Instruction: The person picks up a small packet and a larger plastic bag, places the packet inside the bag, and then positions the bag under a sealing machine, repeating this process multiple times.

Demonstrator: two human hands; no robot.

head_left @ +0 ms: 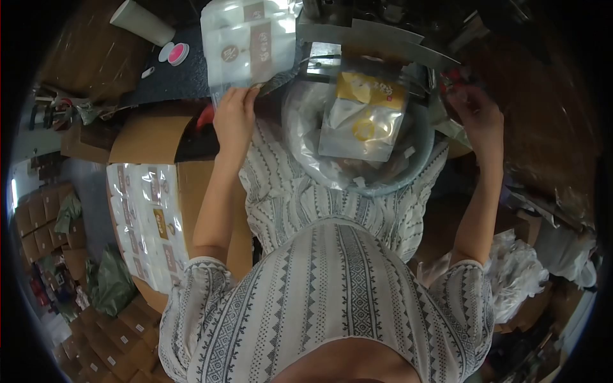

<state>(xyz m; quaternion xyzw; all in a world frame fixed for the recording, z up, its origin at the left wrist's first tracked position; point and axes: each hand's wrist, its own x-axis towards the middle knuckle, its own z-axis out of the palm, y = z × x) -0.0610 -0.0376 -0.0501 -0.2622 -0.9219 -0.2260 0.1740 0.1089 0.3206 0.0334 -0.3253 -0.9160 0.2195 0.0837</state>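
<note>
My left hand pinches the lower edge of a clear printed plastic package at the top left of centre. My right hand is raised at the right, fingers bent beside a small red thing; what it holds, if anything, is too dim to make out. Between my hands, a clear pouch with a yellow label hangs below a metal machine edge, over a round tub lined with clear plastic. White scraps lie in the tub.
An open cardboard box at the left holds many wrapped packages. A white cup and a pink round container stand at the upper left. Stacked cartons fill the lower left. Crumpled plastic lies at the right.
</note>
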